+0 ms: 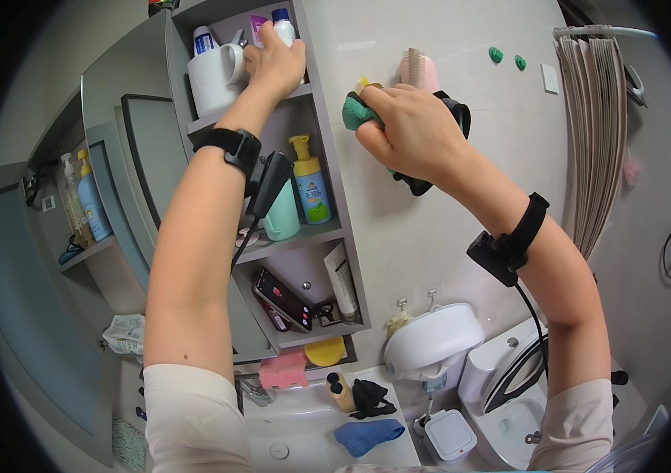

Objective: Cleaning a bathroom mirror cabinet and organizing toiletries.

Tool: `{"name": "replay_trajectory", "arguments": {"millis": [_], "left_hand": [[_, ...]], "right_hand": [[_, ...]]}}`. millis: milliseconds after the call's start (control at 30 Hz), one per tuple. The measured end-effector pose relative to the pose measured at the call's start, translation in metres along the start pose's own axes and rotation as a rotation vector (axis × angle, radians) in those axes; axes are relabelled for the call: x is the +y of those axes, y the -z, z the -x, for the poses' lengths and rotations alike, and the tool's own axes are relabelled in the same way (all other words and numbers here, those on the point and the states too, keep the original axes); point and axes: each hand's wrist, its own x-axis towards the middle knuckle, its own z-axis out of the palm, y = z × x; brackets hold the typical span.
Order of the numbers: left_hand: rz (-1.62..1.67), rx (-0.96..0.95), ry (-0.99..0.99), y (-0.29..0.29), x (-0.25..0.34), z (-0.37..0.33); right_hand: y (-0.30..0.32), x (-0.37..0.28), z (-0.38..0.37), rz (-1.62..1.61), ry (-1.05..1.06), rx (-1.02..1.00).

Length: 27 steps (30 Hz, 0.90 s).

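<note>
My left hand (276,63) reaches into the top shelf of the cabinet, its fingers curled about a white bottle with a blue cap (282,30). Behind the fingers stands a purple tube (257,30). A white mug (214,83) holding a toothpaste tube (204,39) is just left of the hand. Raised before the wall, my right hand (414,130) is closed on a green cloth (357,113), which is partly hidden under the fingers. Close beyond that hand are a pink hairbrush (421,71) and a black object (455,114), mostly covered by the hand.
On the middle shelf stand a yellow-topped pump bottle (310,185) and a mint cup (282,217). The lower shelf holds a phone (283,298) and a white tube (341,280). Below are the sink (296,430), a blue cloth (369,436) and a toilet (513,418).
</note>
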Motion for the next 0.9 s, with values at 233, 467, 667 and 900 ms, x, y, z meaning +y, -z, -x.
{"name": "replay_trajectory", "arguments": {"millis": [233,467,667,900], "left_hand": [[0.099,-0.374,0.182,0.01,-0.008,-0.016],[-0.083,-0.457,0.057,0.01,-0.04,-0.025],[-0.092,-0.399,0.078,0.011,-0.026,-0.009],[-0.397,-0.26,0.008,0.024,-0.004,0.027]], "right_hand": [[-0.009,-0.006,0.004,0.002,-0.03,-0.048],[-0.011,-0.013,0.003,-0.025,-0.058,-0.1],[-0.007,-0.017,0.007,-0.037,-0.097,-0.128],[-0.011,-0.017,-0.005,-0.05,-0.121,0.026]]}}
